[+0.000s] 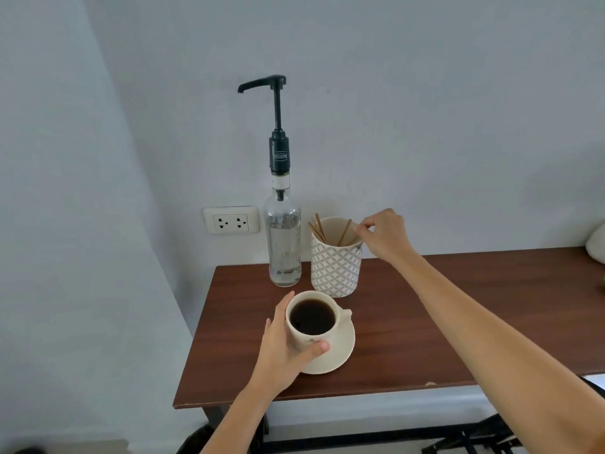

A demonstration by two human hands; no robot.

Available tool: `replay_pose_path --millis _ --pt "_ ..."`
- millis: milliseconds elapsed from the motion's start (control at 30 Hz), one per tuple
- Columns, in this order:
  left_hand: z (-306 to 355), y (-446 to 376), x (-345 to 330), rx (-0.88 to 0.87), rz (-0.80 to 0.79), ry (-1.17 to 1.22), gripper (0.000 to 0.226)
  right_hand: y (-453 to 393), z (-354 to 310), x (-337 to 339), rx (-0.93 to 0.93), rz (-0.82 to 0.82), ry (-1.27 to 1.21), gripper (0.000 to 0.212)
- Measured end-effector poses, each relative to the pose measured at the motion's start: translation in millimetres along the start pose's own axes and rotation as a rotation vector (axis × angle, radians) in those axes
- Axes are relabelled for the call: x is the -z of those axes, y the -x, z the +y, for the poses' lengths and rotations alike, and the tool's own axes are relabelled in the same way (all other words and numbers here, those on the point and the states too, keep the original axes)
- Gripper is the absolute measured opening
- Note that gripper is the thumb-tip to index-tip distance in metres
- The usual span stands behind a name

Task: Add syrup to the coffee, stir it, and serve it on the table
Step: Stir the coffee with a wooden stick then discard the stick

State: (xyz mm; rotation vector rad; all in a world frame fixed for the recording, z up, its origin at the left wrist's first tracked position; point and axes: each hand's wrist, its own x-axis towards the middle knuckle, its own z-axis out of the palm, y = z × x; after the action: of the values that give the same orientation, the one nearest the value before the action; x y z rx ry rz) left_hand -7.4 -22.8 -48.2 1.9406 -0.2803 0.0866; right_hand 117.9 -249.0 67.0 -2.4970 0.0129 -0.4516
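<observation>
A cream cup full of dark coffee stands on a cream saucer near the left front of the brown table. My left hand is wrapped around the cup's left side. Behind it stands a clear syrup bottle with a tall black pump. To its right, a patterned holder contains several wooden stir sticks. My right hand is at the holder's right rim, its fingertips pinched on the top of one stick.
A white double wall socket sits on the wall left of the bottle. A white object lies at the table's far right edge. Dark frame bars show under the table.
</observation>
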Motion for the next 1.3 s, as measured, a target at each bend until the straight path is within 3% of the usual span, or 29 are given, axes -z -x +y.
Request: replay_pose_path --millis 100,300,467,633,833,1100,1200,1300 --pt "-1 0 1 0.003 -0.003 0.012 0.088 2 -2 1 0.023 -0.012 0.119 0.022" --pt "-2 0 1 -0.014 -0.005 0.029 0.086 -7 -12 17 0.012 -0.104 0.108 0.007" --pt "-3 0 0 -0.002 -0.007 0.033 0.088 -17 -29 22 0.069 -0.099 -0.083 0.005" --pt "-3 0 0 -0.003 -0.008 0.038 0.089 -24 -42 8 0.077 -0.166 -0.13 0.017" --pt "-4 0 1 -0.009 0.0 0.047 0.089 -31 -43 13 0.001 0.109 -0.375 0.019" --pt "-7 -1 0 -0.001 -0.006 0.058 0.092 -30 -44 46 0.048 0.095 -0.372 0.007" --pt "-7 -1 0 -0.004 -0.008 0.045 0.091 -30 -47 64 0.109 0.065 -0.224 0.006" --pt "-6 -1 0 -0.016 -0.004 0.043 0.09 -27 -49 95 0.111 0.232 -0.324 0.015"
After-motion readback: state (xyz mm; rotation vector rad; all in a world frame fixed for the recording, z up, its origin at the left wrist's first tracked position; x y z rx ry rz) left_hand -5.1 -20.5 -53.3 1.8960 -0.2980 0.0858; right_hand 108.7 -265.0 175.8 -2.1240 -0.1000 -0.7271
